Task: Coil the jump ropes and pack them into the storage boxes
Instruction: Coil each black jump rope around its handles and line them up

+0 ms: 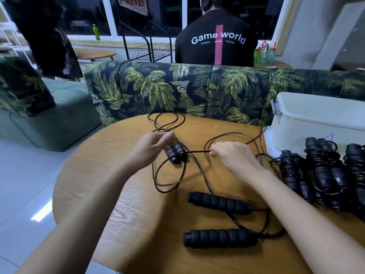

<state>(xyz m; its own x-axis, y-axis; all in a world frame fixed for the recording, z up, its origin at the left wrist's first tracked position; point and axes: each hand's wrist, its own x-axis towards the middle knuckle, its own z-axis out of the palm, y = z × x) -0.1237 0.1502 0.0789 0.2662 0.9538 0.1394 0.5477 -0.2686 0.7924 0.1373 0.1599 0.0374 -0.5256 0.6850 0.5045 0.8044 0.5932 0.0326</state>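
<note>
Left hand (152,147) grips paired handles (175,153); right hand (235,158) fingers (219,149) pinch the black cord (197,151) over the counter (118,194); coiled ropes (320,171) lie beside the white box (316,119).

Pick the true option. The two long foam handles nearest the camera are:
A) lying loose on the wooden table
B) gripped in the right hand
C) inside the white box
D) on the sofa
A: both foam handles lie flat on the wooden table, side by side, with nothing holding them.
</note>
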